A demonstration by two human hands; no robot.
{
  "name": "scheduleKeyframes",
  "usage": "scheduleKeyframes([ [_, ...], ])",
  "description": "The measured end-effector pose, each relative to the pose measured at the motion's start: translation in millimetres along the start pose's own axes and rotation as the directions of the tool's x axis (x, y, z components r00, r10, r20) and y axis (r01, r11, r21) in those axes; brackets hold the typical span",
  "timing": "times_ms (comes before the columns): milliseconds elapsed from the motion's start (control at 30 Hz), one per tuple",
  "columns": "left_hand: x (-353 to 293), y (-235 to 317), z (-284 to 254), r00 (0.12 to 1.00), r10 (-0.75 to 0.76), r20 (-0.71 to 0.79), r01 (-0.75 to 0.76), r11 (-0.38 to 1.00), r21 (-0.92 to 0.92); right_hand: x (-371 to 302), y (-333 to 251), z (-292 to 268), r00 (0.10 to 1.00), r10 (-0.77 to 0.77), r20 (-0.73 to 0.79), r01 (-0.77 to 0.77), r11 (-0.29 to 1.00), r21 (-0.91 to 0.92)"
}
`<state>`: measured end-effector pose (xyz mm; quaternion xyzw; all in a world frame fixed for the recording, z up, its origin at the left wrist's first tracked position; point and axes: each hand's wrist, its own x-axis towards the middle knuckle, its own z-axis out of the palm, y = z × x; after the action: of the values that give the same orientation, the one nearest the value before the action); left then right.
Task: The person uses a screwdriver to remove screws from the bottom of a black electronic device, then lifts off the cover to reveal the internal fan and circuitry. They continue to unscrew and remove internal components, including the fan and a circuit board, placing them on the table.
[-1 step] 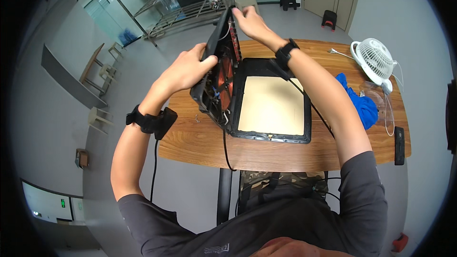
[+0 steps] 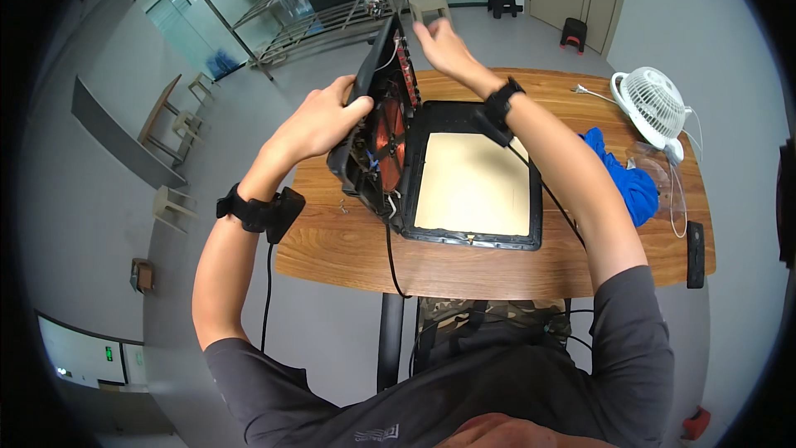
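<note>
On the wooden bench, the induction cooker's black top panel lay flat, its cream underside up. Its base housing, with the copper coil showing, stood tilted on edge at the panel's 9 o'clock. The left hand gripped the housing's outer side, fingers wrapped. At 12 o'clock, the right hand hovered spread beside its top edge. A white fan stood at 2 o'clock.

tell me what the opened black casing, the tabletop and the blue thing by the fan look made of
The opened casing, held tilted by the left hand, looks like matte black moulded plastic, with a copper-coloured coil inside. The tabletop looks like wood or wood-look laminate: brown with visible grain. The blue thing seems to be soft cloth, since it lies crumpled in folds.
</note>
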<state>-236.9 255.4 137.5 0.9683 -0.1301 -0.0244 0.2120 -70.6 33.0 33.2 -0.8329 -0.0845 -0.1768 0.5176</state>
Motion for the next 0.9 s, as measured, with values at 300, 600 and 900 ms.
scheduleKeyframes([
  [300,6.2,-92.2,-11.6,0.997,-0.073,0.033,0.080,0.949,-0.305,-93.1,79.8,36.5,0.736,0.238,0.633,0.096,0.890,-0.447],
  [600,-9.1,-130.0,1.8,0.984,-0.149,-0.101,0.074,0.847,-0.527,-113.0,75.8,58.2,0.705,0.237,0.668,0.065,0.917,-0.393],
  [900,-35.3,-166.5,15.8,0.954,-0.213,-0.213,0.004,0.716,-0.698,-116.4,71.6,50.3,0.847,0.152,0.509,-0.014,0.964,-0.265],
])
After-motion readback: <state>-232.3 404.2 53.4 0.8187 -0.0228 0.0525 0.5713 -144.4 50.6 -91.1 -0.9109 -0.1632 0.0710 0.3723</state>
